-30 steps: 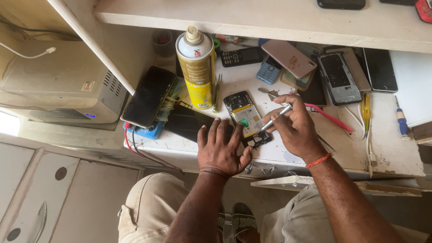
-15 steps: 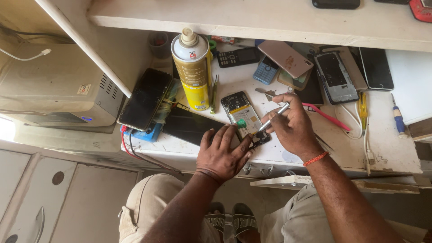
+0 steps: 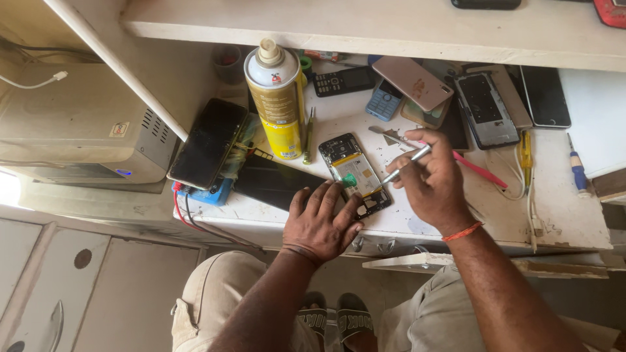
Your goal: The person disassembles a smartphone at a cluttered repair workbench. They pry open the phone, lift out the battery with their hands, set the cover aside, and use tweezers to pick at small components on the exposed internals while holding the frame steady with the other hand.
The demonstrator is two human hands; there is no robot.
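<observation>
Comparing this moment with a second ago, little shifts on the left: the dark tablet (image 3: 208,142) leans on its blue stand as before, and the spray can (image 3: 277,101) stands upright at the same spot on the counter (image 3: 561,215). The left hand (image 3: 321,223) stays flat, fingers spread, pinning the near end of the opened phone (image 3: 354,173), which lies just right of the can with its back off. The right hand (image 3: 432,184) is closed round a thin metal tool (image 3: 405,164) in a pen grip; its tip has dipped from above the phone to its lower part, so the work looks to have moved from steadying to probing inside. The left fingers hide the phone's bottom edge, and whether the tip truly touches a part is too small to tell. Further right, the spare handsets and screwdrivers are partly covered by the shelf (image 3: 365,26).
</observation>
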